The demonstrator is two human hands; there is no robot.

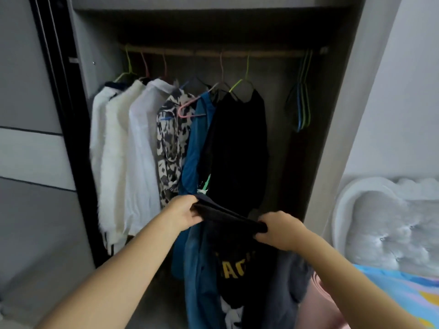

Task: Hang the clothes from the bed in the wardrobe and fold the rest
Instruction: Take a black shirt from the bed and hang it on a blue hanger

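Dark garment [229, 217] stretched before the wardrobe rail [213, 52]

Gripped at both ends by left hand [184, 211] and right hand [278, 230], long axis crosswise, spare hangers [301, 100] up right.

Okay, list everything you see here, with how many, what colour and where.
Wardrobe rail: one, wooden, across the top of the wardrobe.
Hung garments: six; three white at left, one black-and-white patterned, one blue, one black.
Empty hangers: a bunch, green and blue, at the rail's right end.
Dark garment: one, stretched between both hands.
Clothes pile: blue, black and grey, under the hands.
Headboard: one, grey tufted, at right.
Left hand: grip on the garment's left end.
Right hand: grip on its right end.
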